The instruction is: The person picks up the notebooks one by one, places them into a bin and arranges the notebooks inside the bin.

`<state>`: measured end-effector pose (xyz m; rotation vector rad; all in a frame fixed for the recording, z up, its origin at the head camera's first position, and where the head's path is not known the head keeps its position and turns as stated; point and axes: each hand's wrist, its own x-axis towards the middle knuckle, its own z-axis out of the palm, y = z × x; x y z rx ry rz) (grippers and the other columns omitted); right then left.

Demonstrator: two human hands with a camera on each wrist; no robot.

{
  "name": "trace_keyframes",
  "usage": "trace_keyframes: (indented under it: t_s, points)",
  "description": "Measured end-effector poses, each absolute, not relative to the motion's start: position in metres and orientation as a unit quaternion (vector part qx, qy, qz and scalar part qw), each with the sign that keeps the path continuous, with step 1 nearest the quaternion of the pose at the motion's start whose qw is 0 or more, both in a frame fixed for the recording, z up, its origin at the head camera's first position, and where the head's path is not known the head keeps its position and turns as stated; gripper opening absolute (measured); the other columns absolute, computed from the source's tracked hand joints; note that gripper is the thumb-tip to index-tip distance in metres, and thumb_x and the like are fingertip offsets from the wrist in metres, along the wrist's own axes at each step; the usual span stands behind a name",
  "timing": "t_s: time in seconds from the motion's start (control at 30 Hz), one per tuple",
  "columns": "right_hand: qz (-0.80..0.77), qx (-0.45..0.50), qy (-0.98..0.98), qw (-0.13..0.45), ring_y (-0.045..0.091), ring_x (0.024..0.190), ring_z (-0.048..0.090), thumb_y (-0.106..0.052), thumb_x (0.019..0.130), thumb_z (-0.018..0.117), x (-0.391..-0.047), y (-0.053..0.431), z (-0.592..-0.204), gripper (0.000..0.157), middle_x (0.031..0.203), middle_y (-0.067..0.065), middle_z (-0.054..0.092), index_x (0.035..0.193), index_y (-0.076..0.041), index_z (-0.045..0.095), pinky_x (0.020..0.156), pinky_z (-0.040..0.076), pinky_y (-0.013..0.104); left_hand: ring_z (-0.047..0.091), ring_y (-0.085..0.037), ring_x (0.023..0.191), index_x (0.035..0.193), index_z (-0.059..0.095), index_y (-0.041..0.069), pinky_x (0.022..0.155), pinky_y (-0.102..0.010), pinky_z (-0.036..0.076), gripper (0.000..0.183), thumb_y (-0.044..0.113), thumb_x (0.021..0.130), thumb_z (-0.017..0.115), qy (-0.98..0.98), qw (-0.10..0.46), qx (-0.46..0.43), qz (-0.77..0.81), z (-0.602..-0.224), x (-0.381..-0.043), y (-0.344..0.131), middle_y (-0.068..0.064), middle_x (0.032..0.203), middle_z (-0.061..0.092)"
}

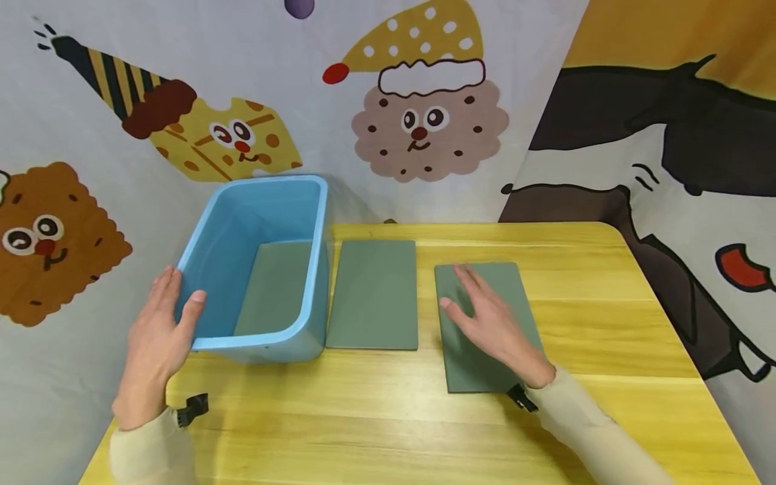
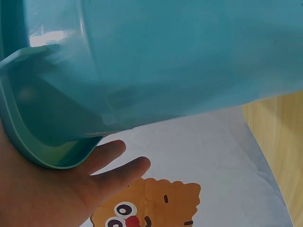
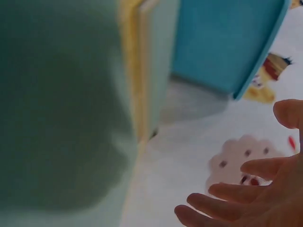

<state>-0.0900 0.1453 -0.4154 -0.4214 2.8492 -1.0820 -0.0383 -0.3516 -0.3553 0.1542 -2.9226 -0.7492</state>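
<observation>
My left hand (image 1: 159,337) holds the near left corner of a light blue plastic bin (image 1: 322,283). In the left wrist view the bin's rim (image 2: 54,163) sits between thumb and fingers, and two fingers extend below it. A flat, dark green rectangular board (image 1: 275,283) lies inside the bin. My right hand (image 1: 494,327), fingers straight and slightly spread, is over another green board (image 1: 485,367) on the right. The right wrist view shows nothing in that palm (image 3: 279,189). Between the bin and that board lies one more green board (image 1: 372,296).
The pale yellow wooden table (image 1: 364,417) has a rounded far right corner. White cloth (image 1: 242,27) with cartoon prints hangs behind and to the left, close to the bin. Black straps (image 1: 192,409) show at both wrists.
</observation>
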Motion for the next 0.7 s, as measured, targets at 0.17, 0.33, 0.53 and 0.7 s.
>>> trace_keyframes:
  t_s: [0.17,0.33,0.53,0.7]
  points:
    - [-0.293,-0.088,0.952,0.036,0.057,0.143,0.034,-0.06,0.103,0.053,-0.086,0.182,-0.433,0.09,0.167,0.029,0.02,0.167,-0.009,0.016,0.105,0.035,0.074,0.002,-0.044,0.157,0.165,0.011,0.0,0.115,-0.076,0.009,0.075,0.05,0.112,0.029,-0.966,0.058,0.054,-0.247,-0.356,-0.036,-0.352,-0.02,0.172,0.005]
    - [-0.237,-0.057,0.969,0.039,0.065,0.137,0.034,-0.066,0.099,0.055,-0.082,0.205,-0.44,0.102,0.163,0.039,0.018,0.167,-0.006,0.009,0.102,0.035,0.077,0.001,-0.044,0.157,0.165,0.01,0.0,0.115,-0.076,0.009,0.075,0.05,0.112,0.029,-0.966,0.056,0.057,-0.244,-0.357,-0.035,-0.353,-0.02,0.172,0.004]
    - [-0.192,-0.045,0.979,0.056,0.065,0.121,0.047,-0.059,0.094,0.068,-0.079,0.216,-0.45,0.107,0.148,0.045,0.035,0.164,0.001,0.015,0.087,0.045,0.072,0.002,-0.045,0.157,0.165,0.01,0.0,0.115,-0.076,0.01,0.075,0.05,0.112,0.029,-0.967,0.057,0.059,-0.241,-0.357,-0.035,-0.353,-0.021,0.172,0.004]
    - [-0.18,-0.033,0.979,0.089,0.058,0.106,0.051,-0.057,0.089,0.076,-0.079,0.22,-0.456,0.113,0.136,0.046,0.041,0.162,0.006,0.018,0.071,0.05,0.059,0.003,-0.047,0.156,0.165,0.01,0.0,0.114,-0.077,0.01,0.075,0.05,0.111,0.029,-0.967,0.056,0.06,-0.242,-0.356,-0.037,-0.35,-0.021,0.172,0.004]
